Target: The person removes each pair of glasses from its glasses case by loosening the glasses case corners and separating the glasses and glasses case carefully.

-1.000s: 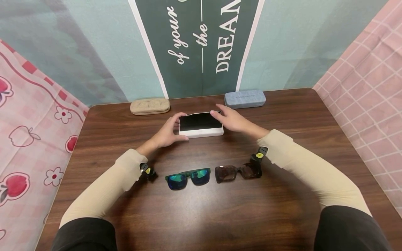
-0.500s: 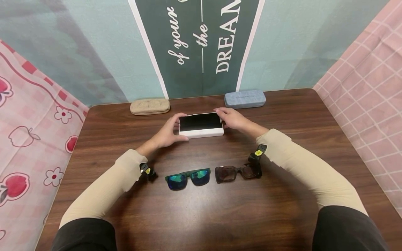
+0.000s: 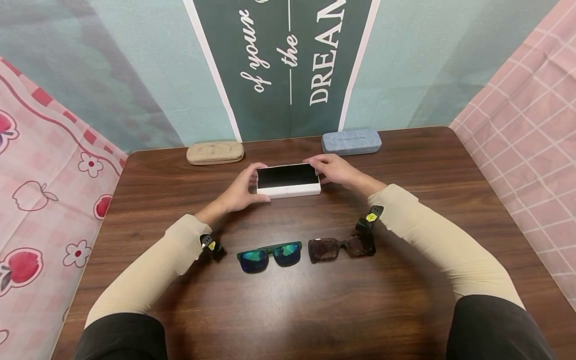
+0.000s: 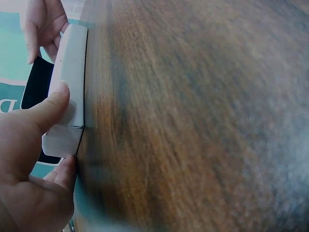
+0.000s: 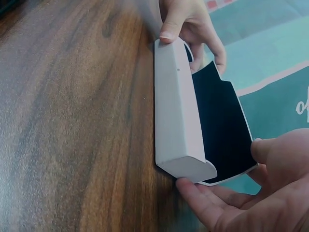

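- By the left hand (image 3: 241,194), the left end of the white case (image 3: 288,191) is gripped, the thumb being laid on its front face and the fingers set around its end.
- By the right hand (image 3: 335,169), the edge of the lid (image 5: 222,121) is pinched at the right end, with fingertips placed by the lower corner.
- The white case is set on the counter (image 3: 288,315), between the two hands; its lid is tipped back and the dark lining is exposed.
- Nearer the person, the blue-green sunglasses (image 3: 272,253) and the brown glasses (image 3: 342,245) are laid side by side, well apart from the white case.
- Along the back edge, the tan case (image 3: 215,153) is placed on the left and the blue case (image 3: 351,142) on the right, both closed.
- Behind the counter, a lettered cloth (image 3: 290,120) is hung; at both sides, pink cloths (image 3: 531,130) are seen.
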Available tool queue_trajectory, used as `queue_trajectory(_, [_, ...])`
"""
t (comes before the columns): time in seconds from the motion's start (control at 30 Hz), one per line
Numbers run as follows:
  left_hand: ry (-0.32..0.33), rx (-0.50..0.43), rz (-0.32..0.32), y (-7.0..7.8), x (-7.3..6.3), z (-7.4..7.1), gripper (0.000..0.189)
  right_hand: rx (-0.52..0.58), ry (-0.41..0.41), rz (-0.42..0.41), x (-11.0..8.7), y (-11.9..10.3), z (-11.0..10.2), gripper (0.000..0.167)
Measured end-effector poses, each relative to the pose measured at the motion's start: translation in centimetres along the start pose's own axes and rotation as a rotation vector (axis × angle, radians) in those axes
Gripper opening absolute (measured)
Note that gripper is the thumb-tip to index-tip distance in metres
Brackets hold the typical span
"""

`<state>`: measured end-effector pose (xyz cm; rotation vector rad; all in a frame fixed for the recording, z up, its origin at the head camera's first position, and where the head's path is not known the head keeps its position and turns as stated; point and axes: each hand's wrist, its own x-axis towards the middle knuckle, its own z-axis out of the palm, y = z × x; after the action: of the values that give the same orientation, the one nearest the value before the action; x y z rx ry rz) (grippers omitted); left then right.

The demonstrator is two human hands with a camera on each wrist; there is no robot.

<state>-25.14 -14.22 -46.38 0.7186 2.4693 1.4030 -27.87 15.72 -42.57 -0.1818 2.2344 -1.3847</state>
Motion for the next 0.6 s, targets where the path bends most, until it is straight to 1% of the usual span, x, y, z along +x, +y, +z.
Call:
queue_trajectory(0.2, [0.006,0.004,0.013,-0.1,-0.1,0.0,0.081,0.012,-0.023,-0.007,-0.2,0.0,-0.3,0.042])
queue_trajectory(0.43, [0.007,-0.002,0.016,-0.1,0.1,0.0,0.076,-0.042,-0.051,-0.037,-0.2,0.2,-0.7,0.041])
queue_trajectory(0.5, [0.006,0.001,0.002,-0.1,0.0,0.0,0.076,-0.054,-0.063,-0.052,-0.2,0.3,-0.9,0.041])
queue_trajectory(0.6, [-0.003,0.028,-0.04,0.0,-0.1,0.0,0.077,-0.082,-0.076,-0.064,-0.3,0.4,-1.1,0.042])
